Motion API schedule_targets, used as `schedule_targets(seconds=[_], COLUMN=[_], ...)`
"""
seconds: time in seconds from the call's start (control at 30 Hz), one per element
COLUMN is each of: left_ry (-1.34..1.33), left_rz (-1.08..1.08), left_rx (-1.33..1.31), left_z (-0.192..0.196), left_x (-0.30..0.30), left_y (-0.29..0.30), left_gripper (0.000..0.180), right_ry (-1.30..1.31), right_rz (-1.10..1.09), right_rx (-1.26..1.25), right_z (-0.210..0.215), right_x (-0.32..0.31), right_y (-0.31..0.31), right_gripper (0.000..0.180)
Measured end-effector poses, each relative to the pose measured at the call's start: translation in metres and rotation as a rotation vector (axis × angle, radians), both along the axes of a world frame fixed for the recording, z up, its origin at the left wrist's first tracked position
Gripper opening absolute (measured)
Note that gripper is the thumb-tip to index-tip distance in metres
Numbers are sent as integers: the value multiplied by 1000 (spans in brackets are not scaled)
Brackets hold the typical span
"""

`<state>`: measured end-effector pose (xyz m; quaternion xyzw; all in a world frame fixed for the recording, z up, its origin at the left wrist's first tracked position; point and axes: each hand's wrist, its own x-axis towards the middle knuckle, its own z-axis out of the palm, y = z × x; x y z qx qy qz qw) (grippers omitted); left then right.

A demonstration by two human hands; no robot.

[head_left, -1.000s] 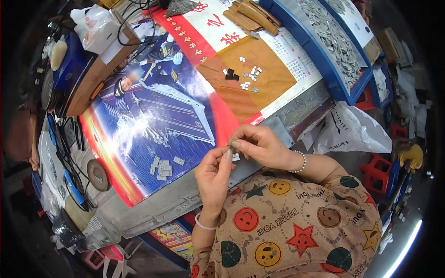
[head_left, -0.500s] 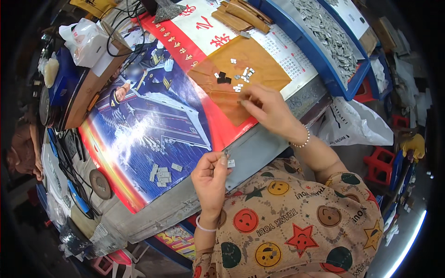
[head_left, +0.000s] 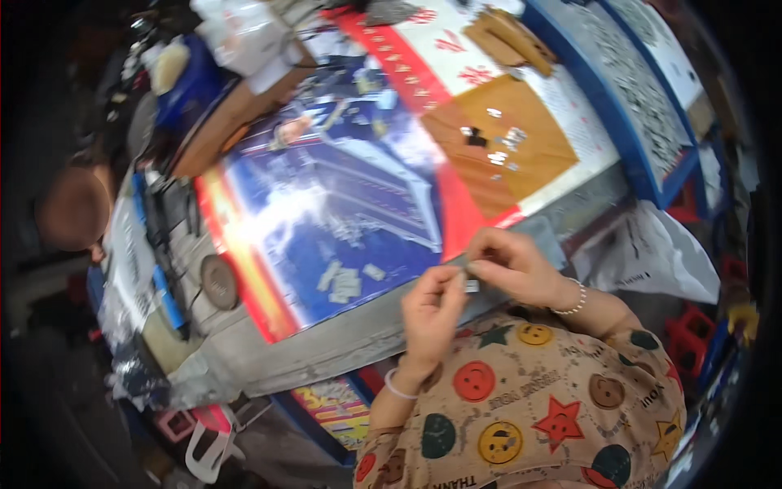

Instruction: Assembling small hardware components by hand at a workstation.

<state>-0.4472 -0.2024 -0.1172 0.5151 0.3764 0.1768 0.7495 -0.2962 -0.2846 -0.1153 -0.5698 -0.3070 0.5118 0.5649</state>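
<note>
Together, both hands [head_left: 468,285] pinch a small pale piece [head_left: 471,284].

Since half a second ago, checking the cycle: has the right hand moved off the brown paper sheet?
Yes. The right hand has come back from the brown paper sheet to the table's near edge, meeting the left hand around a small pale piece.

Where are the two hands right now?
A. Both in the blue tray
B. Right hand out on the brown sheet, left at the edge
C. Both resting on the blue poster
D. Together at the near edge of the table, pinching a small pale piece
D: the left hand and right hand meet fingertip to fingertip at the table's near edge, with a small pale piece between them.
</note>
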Motion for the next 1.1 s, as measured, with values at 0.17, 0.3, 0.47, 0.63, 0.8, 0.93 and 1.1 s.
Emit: schedule_targets(seconds=[0.17, 0.3, 0.47, 0.63, 0.8, 0.93, 1.1], left_ry=[40, -20, 7, 75, 10, 2, 69], left_rz=[-32, -13, -45, -51, 25, -10, -82], left_rx=[13, -38, 68, 200, 47, -48, 47], left_z=[1, 10, 2, 17, 12, 13, 12], left_x=[-14, -20, -19, -14, -16, -16, -17], left_y=[4, 5, 3, 5, 6, 9, 10], left_gripper=[14, 20, 16, 5, 12, 13, 8], right_ry=[178, 8, -406, -549, -493, -431, -387], right_rz=[-91, 32, 125, 148, 198, 221, 233], right_rx=[-33, -91, 38, 69, 25, 20, 23], right_z=[20, 20, 18, 32, 29, 32, 33], right_x=[4, 0, -4, -11, -3, -2, -1], right_y=[9, 9, 7, 11, 9, 8, 4], right_gripper=[6, 9, 14, 13, 25, 27, 26])
